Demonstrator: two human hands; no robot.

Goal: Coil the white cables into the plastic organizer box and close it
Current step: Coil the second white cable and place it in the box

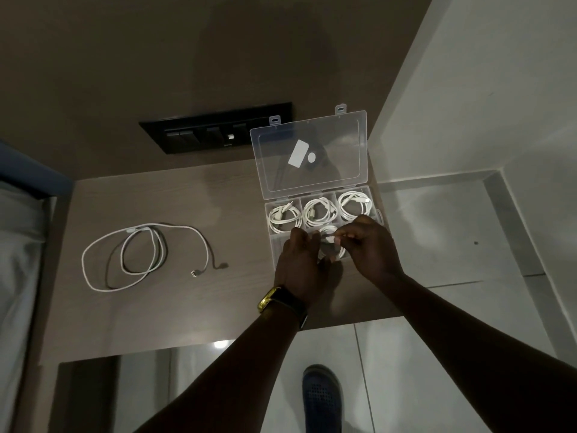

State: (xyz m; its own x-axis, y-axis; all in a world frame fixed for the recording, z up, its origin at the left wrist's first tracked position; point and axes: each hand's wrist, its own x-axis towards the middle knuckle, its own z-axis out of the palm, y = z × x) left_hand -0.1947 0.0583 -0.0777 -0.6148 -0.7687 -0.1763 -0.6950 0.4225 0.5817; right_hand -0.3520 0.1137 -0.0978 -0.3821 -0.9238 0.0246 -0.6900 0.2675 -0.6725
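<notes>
A clear plastic organizer box point(379, 210) stands at the table's right edge with its lid point(312, 154) raised toward the wall. Each of its three back compartments holds a coiled white cable point(284, 217). Over the front middle compartment both hands pinch another coiled white cable point(331, 232): my left hand point(301, 264) holds its left side, my right hand point(371, 248) its right side. A loose white cable point(137, 254) lies in wide loops on the table to the left, tangled with a dark cable point(218, 265).
A wooden table top point(175, 310) ends just right of the box, with tiled floor beyond. A black switch panel point(215, 128) is on the wall behind. A bed edge point(18, 232) lies at the left. My blue shoe point(321, 398) is on the floor.
</notes>
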